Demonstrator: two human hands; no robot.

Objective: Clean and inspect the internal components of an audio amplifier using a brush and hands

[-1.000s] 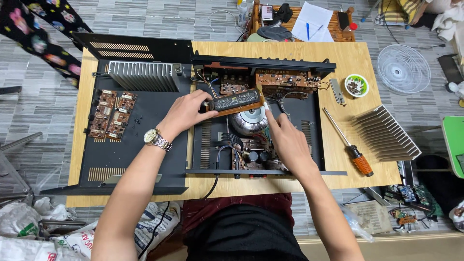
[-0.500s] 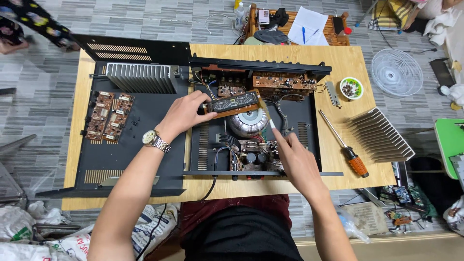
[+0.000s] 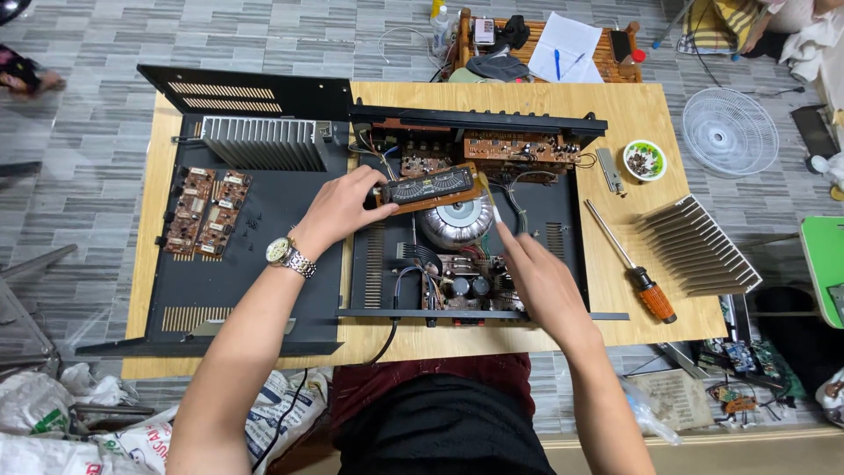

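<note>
The left hand point(image 3: 338, 211) gripped the lifted display board point(image 3: 428, 188); the right hand point(image 3: 538, 271), fingers loosely extended, held nothing; the amplifier chassis point(image 3: 563, 220) lay cover-off, partly stripped.

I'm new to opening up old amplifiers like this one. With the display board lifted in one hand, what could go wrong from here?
The left hand holds the display board up over the chassis; its attached wires could strain or tear if it is pulled further. The right hand reaches between crowded parts by the round transformer and might snag a lead. The screwdriver lies loose near the table edge and could roll off.
</note>
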